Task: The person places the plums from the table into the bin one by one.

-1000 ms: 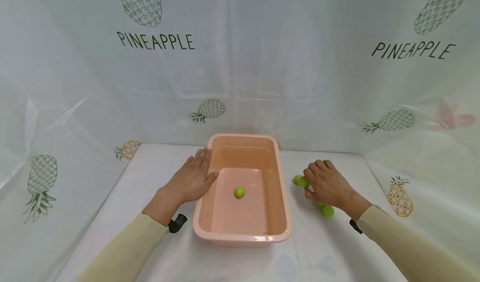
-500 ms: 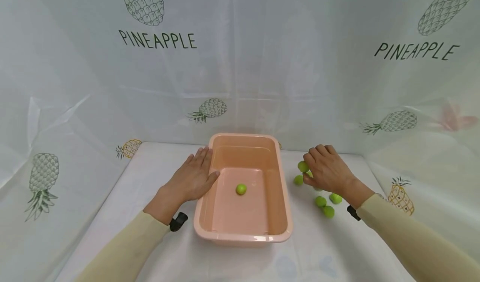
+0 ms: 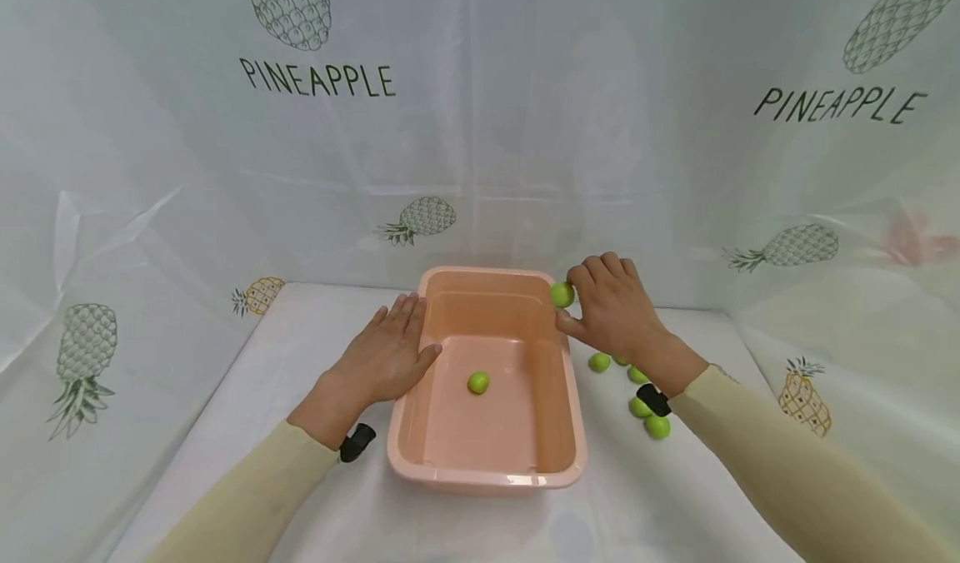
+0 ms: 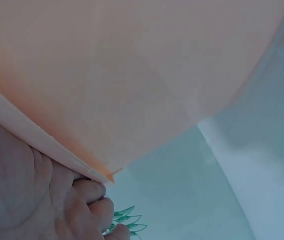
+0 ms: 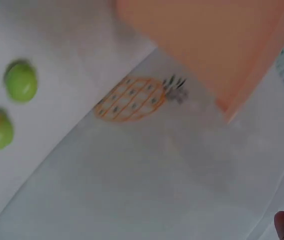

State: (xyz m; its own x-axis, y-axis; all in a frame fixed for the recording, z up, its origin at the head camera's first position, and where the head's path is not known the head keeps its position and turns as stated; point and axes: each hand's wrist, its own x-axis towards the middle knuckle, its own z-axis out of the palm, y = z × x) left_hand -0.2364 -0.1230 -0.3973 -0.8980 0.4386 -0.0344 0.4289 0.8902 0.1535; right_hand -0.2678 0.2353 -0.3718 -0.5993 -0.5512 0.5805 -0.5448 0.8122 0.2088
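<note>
Compared with half a second earlier, the right hand (image 3: 617, 309) has moved left and away from the loose fruits, carrying one green fruit (image 3: 562, 295) to the far right corner of the tub (image 3: 480, 477); the left hand (image 3: 386, 355) keeps its place. The right hand pinches the green fruit between thumb and fingers, raised off the table (image 3: 322, 330). The left hand is flat, its straight fingers together along the tub's left rim. A single fruit (image 3: 478, 382) rests on the tub floor, and five loose fruits (image 3: 657, 426) are visible on the table, to the right. The left wrist view adds the palm side of that hand, close against the tub's outer wall, which the head view hides. The right wrist view shows a gap between the green fruit, cropped at the edge, and the tub, and also reveals a printed orange pineapple (image 5: 131, 99) on the cloth behind. The green fruit is nearly round, with no clear long axis or pointing direction; the tub's long axis runs from near to far, its open top facing up.
</note>
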